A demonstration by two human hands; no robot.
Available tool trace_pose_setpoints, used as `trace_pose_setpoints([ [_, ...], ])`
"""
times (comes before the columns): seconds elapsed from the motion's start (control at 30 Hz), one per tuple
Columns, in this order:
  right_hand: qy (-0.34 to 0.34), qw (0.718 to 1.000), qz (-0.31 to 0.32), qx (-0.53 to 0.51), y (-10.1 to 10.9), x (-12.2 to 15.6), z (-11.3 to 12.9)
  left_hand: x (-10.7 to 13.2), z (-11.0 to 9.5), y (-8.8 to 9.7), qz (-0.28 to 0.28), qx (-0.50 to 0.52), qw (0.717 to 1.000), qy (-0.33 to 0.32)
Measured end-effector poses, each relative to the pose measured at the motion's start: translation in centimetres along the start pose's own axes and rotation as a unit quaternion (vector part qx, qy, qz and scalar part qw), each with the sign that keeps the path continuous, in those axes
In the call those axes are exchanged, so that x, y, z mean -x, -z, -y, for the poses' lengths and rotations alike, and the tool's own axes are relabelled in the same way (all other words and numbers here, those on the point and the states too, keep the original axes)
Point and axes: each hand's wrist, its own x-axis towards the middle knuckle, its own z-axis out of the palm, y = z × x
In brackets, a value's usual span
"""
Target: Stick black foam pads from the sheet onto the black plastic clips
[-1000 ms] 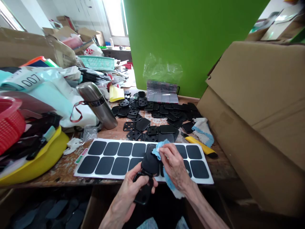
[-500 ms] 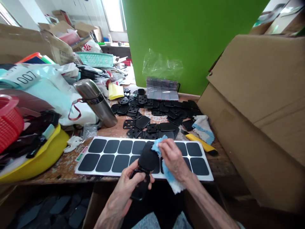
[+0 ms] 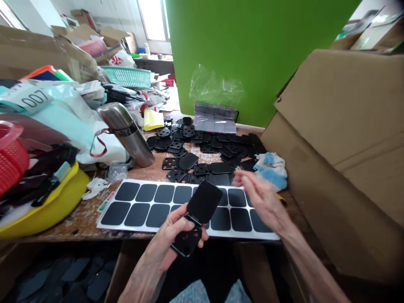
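My left hand [image 3: 175,231] grips a black hinged compact case [image 3: 204,202], spread open, by its lower half near the hinge. Its flat lid points up and to the right; round holes show in the lower half, partly behind my fingers. My right hand [image 3: 263,195] is in the air right of the case, fingers stretched out and holding nothing. Just beyond it lies a crumpled blue-and-white cloth [image 3: 274,168]. Under both hands is a white sheet of dark rounded-square stickers [image 3: 145,230], partly covered by the case and my right hand.
Many black cases [image 3: 217,145] are heaped behind the sheet. A steel thermos [image 3: 129,136] leans at the left, near a yellow bowl [image 3: 74,189] and a red basket [image 3: 12,160]. A large cardboard box [image 3: 344,139] walls the right side; a green panel [image 3: 252,50] stands behind.
My right hand has moved right, away from the lid, and let go of the cloth, which now lies at the right. The opened case has tilted slightly rightward in my left hand.
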Motion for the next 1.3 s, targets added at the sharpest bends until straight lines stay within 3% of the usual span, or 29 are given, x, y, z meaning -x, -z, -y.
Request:
trace_pose_setpoints([
  [0.07,-0.066,0.981,0.087,-0.158,-2.7,1.1,1.7,0.0,-0.1,0.0,0.013,0.001,1.0,0.009],
  [0.13,-0.102,0.95,0.125,-0.267,-4.3,1.8,2.5,0.1,-0.5,0.3,0.027,0.019,0.999,0.015],
  [0.3,-0.188,0.89,0.052,-0.412,-5.1,3.1,1.9,1.0,-1.3,1.8,0.076,0.142,0.985,-0.06],
  [0.43,-0.248,0.832,0.042,-0.495,-5.8,4.3,1.6,1.4,-1.4,2.1,0.081,0.121,0.984,-0.105],
  [0.53,-0.256,0.817,0.031,-0.517,-6.5,4.8,1.9,1.0,-1.6,1.6,0.044,0.098,0.99,-0.094],
  [0.6,-0.248,0.814,0.016,-0.524,-6.9,5.1,2.3,0.6,-1.9,1.3,-0.018,0.093,0.991,-0.091],
  [0.7,-0.234,0.822,-0.008,-0.519,-7.1,5.1,2.4,0.1,-2.4,1.2,-0.083,0.056,0.993,-0.065],
  [0.8,-0.219,0.847,-0.043,-0.483,-6.7,4.3,1.7,-0.4,-3.5,1.6,-0.116,-0.066,0.989,-0.058],
  [0.93,-0.185,0.895,-0.093,-0.395,-5.5,1.7,-0.2,-2.4,-6.4,2.4,-0.168,-0.305,0.931,-0.108],
  [1.03,-0.156,0.939,-0.079,-0.295,-5.3,-0.4,-1.7,-6.2,-8.8,3.0,-0.151,-0.468,0.859,-0.144],
  [1.13,-0.139,0.966,-0.066,-0.209,-5.6,-1.8,-2.8,-11.8,-10.4,3.0,-0.167,-0.544,0.807,-0.158],
  [1.3,-0.128,0.98,-0.105,-0.107,-6.4,-2.3,-3.5,-20.6,-9.3,1.5,-0.233,-0.625,0.73,-0.149],
])
